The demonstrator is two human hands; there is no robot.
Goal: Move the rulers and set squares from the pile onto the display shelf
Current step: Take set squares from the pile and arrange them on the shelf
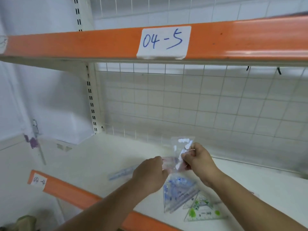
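Both my hands hold a clear plastic packet point(180, 147) with a pinkish item inside, above the white display shelf point(100, 157). My left hand point(150, 174) grips its lower left end, and my right hand point(198, 159) pinches its right side. A blue ruler point(121, 173) lies on the shelf to the left of my left hand. Below my hands lie a blue-printed set square packet point(178, 190) and a clear set square with green marks point(203, 212), near the shelf's front edge.
An orange shelf edge point(70, 189) with a label "04-4" runs along the front. Above hangs another orange-edged shelf point(83, 42) labelled "04-5". A white wire grid point(200, 104) backs the shelf. A slotted upright post point(90, 100) stands at the left.
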